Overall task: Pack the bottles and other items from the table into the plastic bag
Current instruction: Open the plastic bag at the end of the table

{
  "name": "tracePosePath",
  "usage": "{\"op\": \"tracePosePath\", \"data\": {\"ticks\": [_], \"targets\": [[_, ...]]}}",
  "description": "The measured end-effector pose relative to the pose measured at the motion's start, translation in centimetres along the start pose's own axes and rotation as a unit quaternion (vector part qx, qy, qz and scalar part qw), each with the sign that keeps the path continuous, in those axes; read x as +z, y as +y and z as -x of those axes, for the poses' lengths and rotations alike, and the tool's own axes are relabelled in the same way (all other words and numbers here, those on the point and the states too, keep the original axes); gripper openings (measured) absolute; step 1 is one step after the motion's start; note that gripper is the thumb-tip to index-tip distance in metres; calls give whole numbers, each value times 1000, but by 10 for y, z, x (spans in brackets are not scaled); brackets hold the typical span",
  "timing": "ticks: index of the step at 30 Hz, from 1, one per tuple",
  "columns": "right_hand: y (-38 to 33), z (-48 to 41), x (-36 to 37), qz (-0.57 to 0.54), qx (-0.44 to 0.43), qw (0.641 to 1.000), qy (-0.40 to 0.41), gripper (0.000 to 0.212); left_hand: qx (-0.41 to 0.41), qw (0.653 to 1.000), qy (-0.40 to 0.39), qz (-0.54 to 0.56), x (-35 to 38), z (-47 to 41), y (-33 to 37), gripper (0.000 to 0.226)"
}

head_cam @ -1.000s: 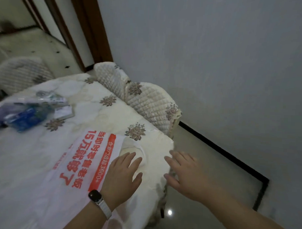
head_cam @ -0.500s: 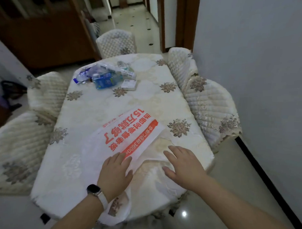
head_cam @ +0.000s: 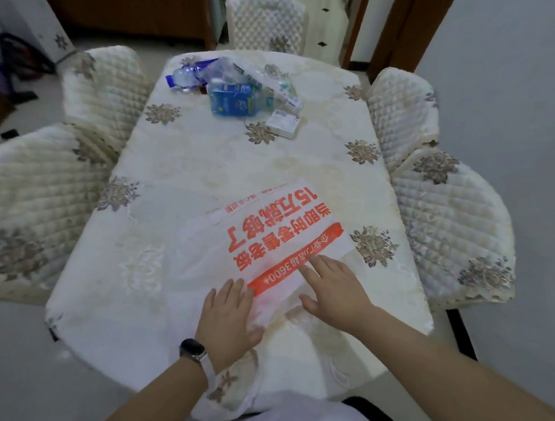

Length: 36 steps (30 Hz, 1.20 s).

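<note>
Bag-opening step, likely. Left hand and right hand lie flat on the white red-printed plastic bag, fingers straight, slightly spread, pinching nothing. Next: find the mouth and open it. Clear plastic bottles are heaped at the far end of the table.

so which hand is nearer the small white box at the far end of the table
Right. The right hand lies further up the plastic bag, toward the small white box; the left hand rests at the bag's near end. Both are well short of it.

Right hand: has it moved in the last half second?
Yes. The right hand has shifted left, off the bare tablecloth and onto the bag, which lies flat.
</note>
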State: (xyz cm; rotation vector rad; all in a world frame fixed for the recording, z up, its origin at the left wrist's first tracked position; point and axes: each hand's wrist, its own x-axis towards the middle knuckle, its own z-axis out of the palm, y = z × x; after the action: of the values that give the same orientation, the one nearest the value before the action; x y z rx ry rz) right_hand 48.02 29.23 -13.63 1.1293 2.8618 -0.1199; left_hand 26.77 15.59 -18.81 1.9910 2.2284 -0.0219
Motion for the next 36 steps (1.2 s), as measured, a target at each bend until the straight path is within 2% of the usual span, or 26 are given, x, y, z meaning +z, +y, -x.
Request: {"op": "tracePosePath", "data": {"ticks": [5,10,14,17,23,25,27,29,31,33,36], "targets": [[3,-32,18,18,-21,998,-65,66,7,998,34,53,14,-7,-13,34],[10,-56,35,14,-83,991,-102,60,-13,991,64,113,22,-9,-19,3],[17,-65,47,-9,-130,985,-109,42,-35,983,86,155,17,-7,-11,3],[22,-66,51,-42,-142,986,-79,27,-65,976,112,173,7,-4,-8,24],[24,-73,34,-145,-114,983,-11,25,-170,948,135,232,-42,-9,10,38],[19,-76,17,-171,-81,982,4,22,-191,943,110,250,-57,-16,20,58],[11,-78,-2,-192,-63,979,9,17,-160,963,99,193,-66,-25,29,78],[1,-81,-19,-224,-61,972,26,16,-132,977,99,132,-70,-36,29,70],[-8,-82,-36,-240,-63,968,46,19,-124,979,105,121,-75,-46,24,50],[-15,-81,-52,-240,-63,966,73,23,-130,975,116,136,-85,-51,19,21],[-19,-75,-77,-233,-81,957,150,28,-180,952,133,208,-104,-53,13,8]]}}
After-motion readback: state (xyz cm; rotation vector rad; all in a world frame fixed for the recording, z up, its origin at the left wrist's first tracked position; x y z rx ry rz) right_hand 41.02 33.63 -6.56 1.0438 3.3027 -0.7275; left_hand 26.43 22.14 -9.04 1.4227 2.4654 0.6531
